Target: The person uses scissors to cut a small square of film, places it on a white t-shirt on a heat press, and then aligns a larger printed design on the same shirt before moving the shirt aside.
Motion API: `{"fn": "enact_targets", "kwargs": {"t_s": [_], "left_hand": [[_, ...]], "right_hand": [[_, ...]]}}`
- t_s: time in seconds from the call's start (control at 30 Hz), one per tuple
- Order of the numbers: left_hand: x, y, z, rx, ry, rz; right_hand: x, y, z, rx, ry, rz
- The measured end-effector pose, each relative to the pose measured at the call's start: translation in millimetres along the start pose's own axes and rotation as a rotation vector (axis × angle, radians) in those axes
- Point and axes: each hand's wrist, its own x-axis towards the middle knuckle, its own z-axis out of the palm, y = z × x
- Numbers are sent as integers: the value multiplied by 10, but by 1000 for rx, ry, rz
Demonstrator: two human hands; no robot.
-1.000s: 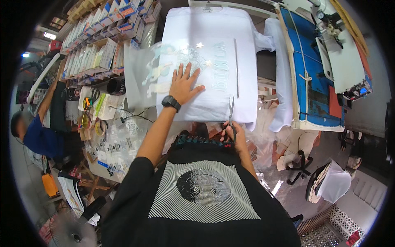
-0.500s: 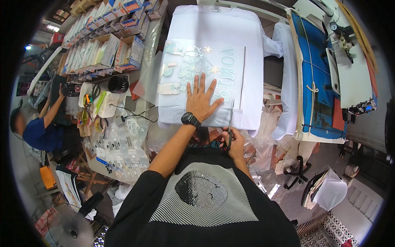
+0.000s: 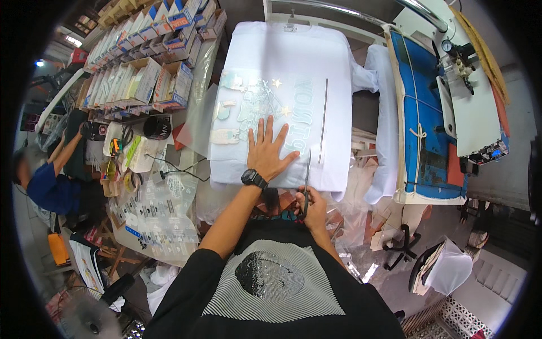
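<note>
A white T-shirt (image 3: 282,51) is spread flat on a raised platform in front of me. On it lies a clear film (image 3: 226,93) with pale green letters, stars and other shapes. My left hand (image 3: 268,152) presses flat on the film's near part, its fingers spread, a black watch (image 3: 254,178) on the wrist. By the shirt's near edge, my right hand (image 3: 314,208) grips dark-handled scissors (image 3: 308,175), blades pointing away from me over the sheet. Whether the blades touch the film, I cannot tell. A thin dark strip (image 3: 323,121) runs lengthwise on the shirt's right side.
Boxes (image 3: 138,82) filled with packets line the left shelf. Nearer stand a black mug (image 3: 157,127), a thin cable (image 3: 183,172) and printed clear sheets (image 3: 164,209). A co-worker (image 3: 48,181) in blue is at far left. A blue press bed (image 3: 426,113) flanks the right.
The whole view has shifted slightly, so the shirt appears lower and further left. Both hands and the scissors keep about the same places against the shirt.
</note>
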Motion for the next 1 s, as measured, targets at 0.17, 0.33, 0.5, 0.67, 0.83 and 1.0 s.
{"fn": "enact_targets", "kwargs": {"t_s": [0.17, 0.33, 0.5, 0.67, 0.83, 1.0], "left_hand": [[17, -8, -16, -12, 0, 0], [14, -1, -17, -8, -21, -7], [1, 11, -57, -30, -12, 2], [-2, 6, -30, -27, -5, -5], [-13, -4, -35, -21, 3, -8], [1, 8, -23, -26, 19, -8]], "right_hand": [[6, 12, -5, -5, 6, -20], [12, 102, -37, -65, 13, -32], [-20, 81, -8, -60, 14, -71], [-40, 32, 0, -155, 18, -91], [-51, -75, 35, -209, 48, -127], [96, -126, 41, -265, 43, -142]]}}
